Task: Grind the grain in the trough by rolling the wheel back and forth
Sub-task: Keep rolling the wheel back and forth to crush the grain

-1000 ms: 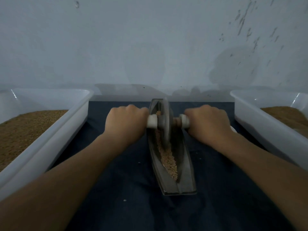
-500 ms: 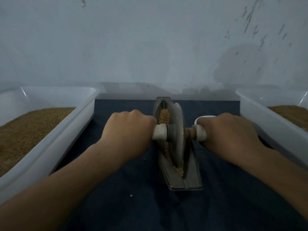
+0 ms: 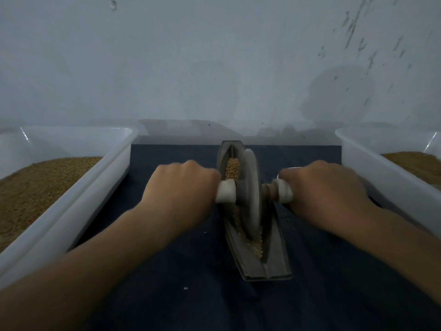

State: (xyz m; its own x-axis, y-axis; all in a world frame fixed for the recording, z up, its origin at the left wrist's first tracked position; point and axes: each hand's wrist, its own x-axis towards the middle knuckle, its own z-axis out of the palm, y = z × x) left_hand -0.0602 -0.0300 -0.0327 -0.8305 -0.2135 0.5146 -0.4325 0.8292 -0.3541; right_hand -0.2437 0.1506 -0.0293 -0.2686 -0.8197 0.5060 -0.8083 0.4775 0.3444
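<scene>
A narrow boat-shaped metal trough [image 3: 257, 268] lies lengthwise on the dark blue cloth [image 3: 191, 295]. Tan grain [image 3: 232, 168] fills its groove ahead of and behind the wheel. A grey metal grinding wheel [image 3: 250, 194] stands upright in the groove near the trough's middle, on a cross axle with white handle ends. My left hand [image 3: 181, 194] grips the left handle [image 3: 225, 194]. My right hand [image 3: 327, 189] grips the right handle [image 3: 284, 190]. Both fists hide most of the handles.
A white plastic tub [image 3: 78, 199] holding brown grain stands at the left. Another white tub [image 3: 381, 177] with grain stands at the right, close to my right wrist. A pale stained wall rises just behind the trough. A few loose grains lie on the cloth.
The wheel rolled from the trough's far end toward me to about its middle, and both hands came back with it. Grain now shows at the far end.
</scene>
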